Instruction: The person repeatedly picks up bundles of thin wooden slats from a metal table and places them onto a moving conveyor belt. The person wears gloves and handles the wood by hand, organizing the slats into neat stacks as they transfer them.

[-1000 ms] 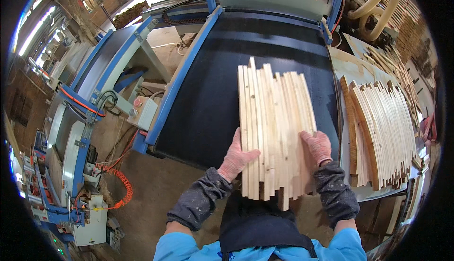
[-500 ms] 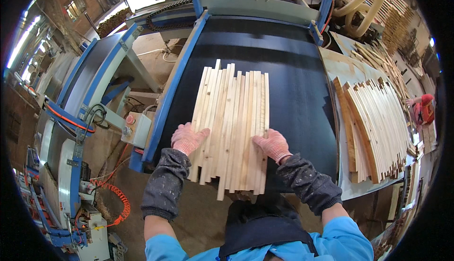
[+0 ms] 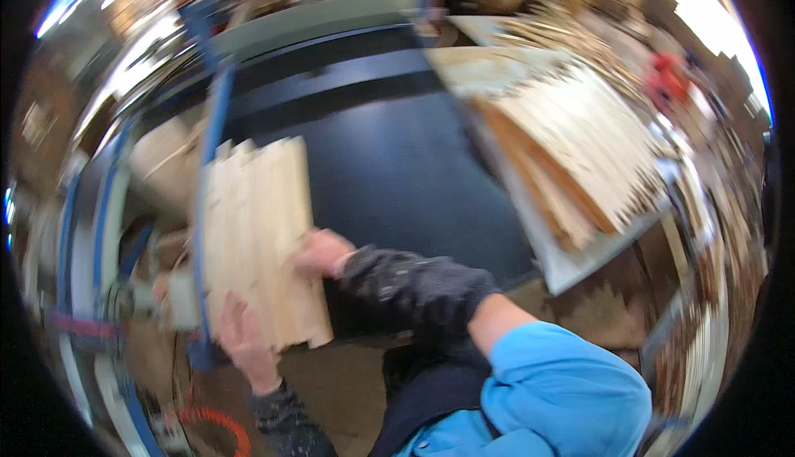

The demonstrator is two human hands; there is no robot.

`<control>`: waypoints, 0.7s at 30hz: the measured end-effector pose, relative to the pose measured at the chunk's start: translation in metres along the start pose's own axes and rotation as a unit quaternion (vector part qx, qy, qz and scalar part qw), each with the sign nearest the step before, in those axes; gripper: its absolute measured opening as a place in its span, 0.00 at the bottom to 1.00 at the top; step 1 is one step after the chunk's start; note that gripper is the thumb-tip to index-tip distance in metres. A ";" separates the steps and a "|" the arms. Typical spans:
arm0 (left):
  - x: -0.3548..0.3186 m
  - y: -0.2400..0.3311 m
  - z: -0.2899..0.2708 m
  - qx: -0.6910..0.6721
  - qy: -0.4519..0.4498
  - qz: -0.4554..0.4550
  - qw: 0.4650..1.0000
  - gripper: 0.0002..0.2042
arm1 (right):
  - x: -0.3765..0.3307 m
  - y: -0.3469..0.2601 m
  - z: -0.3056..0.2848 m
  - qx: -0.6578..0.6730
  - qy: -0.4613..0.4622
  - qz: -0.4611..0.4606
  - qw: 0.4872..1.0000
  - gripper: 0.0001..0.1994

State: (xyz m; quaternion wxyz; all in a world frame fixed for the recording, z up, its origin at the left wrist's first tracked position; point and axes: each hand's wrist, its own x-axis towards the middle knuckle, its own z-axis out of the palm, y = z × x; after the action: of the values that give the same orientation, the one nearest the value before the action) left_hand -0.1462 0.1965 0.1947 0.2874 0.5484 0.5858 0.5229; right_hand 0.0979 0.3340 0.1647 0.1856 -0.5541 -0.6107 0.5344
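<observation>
A bundle of pale wooden strips [image 3: 261, 221] lies side by side on the black conveyor belt [image 3: 397, 159], close against the blue side rail on its left. My left hand [image 3: 248, 341], in a pinkish work glove, rests at the near left end of the strips with its fingers stretched out flat. Against the bundle's right edge, my right hand [image 3: 321, 254] is closed, its fingers curled over the outer strips. Motion blur hides the exact contact of the fingertips. The far ends of the strips are uneven.
A larger stack of wooden strips [image 3: 580, 142] with brown-edged boards lies on a pale sheet-topped table [image 3: 571, 271] to the right. A person in red [image 3: 669, 80] is beyond it. Blue machine framing [image 3: 217, 117] borders the belt. An orange coiled hose [image 3: 219, 424] hangs lower left.
My view has turned to the right. The strips have shifted left on the belt, up to the rail. My left hand has slid to their near end, while the right stays at their right edge.
</observation>
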 end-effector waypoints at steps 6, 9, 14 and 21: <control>-0.004 0.016 0.119 -0.116 -0.138 0.004 0.984 0.22 | -0.093 0.043 -0.035 0.022 0.076 -0.122 0.989 0.29; -0.020 0.065 0.200 -0.129 -0.225 0.015 0.966 0.22 | -0.185 0.075 -0.107 0.072 0.034 -0.068 0.995 0.31; -0.083 0.099 0.336 -0.217 -0.350 -0.044 0.910 0.23 | -0.357 0.169 -0.222 0.113 0.257 -0.069 0.957 0.35; -0.160 0.192 0.492 -0.208 -0.475 -0.128 0.845 0.37 | -0.540 0.374 -0.390 0.008 0.689 -0.021 0.725 0.39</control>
State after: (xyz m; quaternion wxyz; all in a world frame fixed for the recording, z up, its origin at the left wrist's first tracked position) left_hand 0.4049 0.1633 0.1938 0.7024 0.5773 0.3199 0.2665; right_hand 0.7676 -0.0337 0.1811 0.5710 -0.7550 -0.3223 0.0066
